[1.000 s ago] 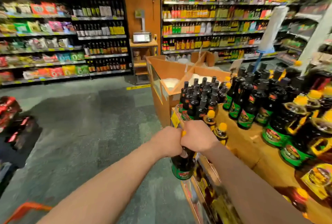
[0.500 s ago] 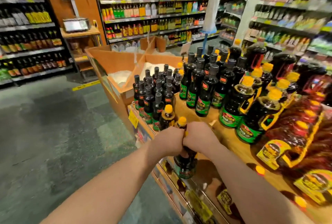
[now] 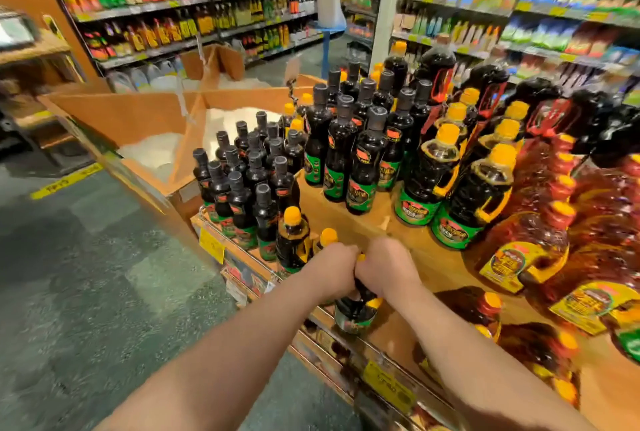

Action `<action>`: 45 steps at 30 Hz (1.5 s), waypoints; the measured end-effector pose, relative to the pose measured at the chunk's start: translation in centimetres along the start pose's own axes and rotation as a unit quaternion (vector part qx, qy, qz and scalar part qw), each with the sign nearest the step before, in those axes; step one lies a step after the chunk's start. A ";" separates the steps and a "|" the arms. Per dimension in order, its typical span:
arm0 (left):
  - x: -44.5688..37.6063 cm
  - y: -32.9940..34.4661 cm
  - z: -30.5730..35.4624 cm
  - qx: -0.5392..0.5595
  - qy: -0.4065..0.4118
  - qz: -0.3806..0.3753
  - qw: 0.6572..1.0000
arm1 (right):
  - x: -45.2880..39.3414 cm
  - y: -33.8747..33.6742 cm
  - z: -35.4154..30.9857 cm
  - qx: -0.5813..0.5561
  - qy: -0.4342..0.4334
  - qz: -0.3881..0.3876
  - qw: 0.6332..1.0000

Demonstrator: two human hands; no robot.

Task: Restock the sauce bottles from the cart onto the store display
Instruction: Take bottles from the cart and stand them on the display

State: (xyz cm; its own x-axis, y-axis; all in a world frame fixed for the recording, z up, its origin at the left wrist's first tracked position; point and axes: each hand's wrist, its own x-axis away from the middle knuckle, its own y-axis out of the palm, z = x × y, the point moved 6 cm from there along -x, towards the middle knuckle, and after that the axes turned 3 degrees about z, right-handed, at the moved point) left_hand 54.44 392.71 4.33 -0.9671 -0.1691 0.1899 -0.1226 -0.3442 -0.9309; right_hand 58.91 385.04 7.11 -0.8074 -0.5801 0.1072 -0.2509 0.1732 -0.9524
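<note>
Gripping 1 dark sauce bottle (image 3: 355,311) by its neck, the left hand (image 3: 330,271) and right hand (image 3: 388,268) sit knuckle to knuckle, fingers curled tight around it, so each grip is fully closed on that bottle. A sliver of yellow cap shows between the fists. The bottle hangs upright just over the front edge of the wooden display (image 3: 440,264), its base near the lip; whether it touches the wood I cannot tell.

At 11 o'clock from the hands stand 2 yellow-capped bottles (image 3: 292,240) of the same kind, already placed at the display's front. Beyond them, toward 11 o'clock, is a cluster of small black-capped bottles (image 3: 242,185); at 12 o'clock taller green-labelled bottles (image 3: 349,153) stand on a raised step; at 2 o'clock sit big handled jugs (image 3: 481,188).

Judging by this, the restock is under way but far from finished: the front row holds only a couple of bottles, and bare wood stretches toward 3 o'clock beside them. The held bottle looks due to be set next to that pair. The cart is out of view, so how many remain cannot be told.
</note>
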 end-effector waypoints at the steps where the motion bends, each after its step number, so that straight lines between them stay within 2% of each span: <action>1: -0.4 0.0 -0.1 0.005 0.005 -0.002 1.000 | -0.2 -0.1 0.1 -0.012 0.021 0.007 1.000; 6: -1.7 0.5 -0.7 0.035 0.017 0.005 0.999 | -1.0 0.2 0.3 -0.018 0.082 0.005 0.996; 15: -2.7 0.9 -0.4 0.031 0.050 0.004 0.998 | -1.1 0.8 1.0 -0.042 0.105 0.012 0.994; 22: -3.0 2.6 -0.6 0.025 0.035 0.002 0.999 | -1.0 2.1 2.0 -0.088 0.153 -0.019 0.984; 26: -3.4 2.5 -0.4 0.017 0.041 -0.002 0.999 | -1.0 2.2 2.5 -0.114 0.165 -0.014 0.980; 30: -3.8 2.8 -0.3 0.011 0.013 -0.008 1.000 | -1.2 2.2 2.8 -0.124 0.165 -0.034 0.978; 38: -3.4 3.1 -0.2 -0.014 -0.037 -0.017 0.999 | -1.6 1.4 2.4 0.002 0.074 -0.086 0.994; 40: -2.7 2.8 -0.4 -0.021 -0.050 -0.003 0.999 | -1.2 1.1 2.1 0.045 0.031 -0.065 0.996; 42: -2.0 2.5 -0.5 -0.023 -0.055 0.023 0.998 | -0.5 0.3 1.4 0.109 -0.037 -0.009 0.993; 45: -0.8 2.1 -0.8 -0.028 -0.075 0.053 0.995 | 0.6 -1.0 -0.2 0.075 -0.101 0.051 0.991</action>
State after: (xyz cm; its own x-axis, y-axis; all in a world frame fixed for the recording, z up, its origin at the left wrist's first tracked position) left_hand 54.81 392.87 1.94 -0.9318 -0.3390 0.1299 -0.0373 -0.2665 -0.9631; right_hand 58.59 384.72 8.18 -0.6978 -0.7153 -0.0363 -0.0799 0.1282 -0.9885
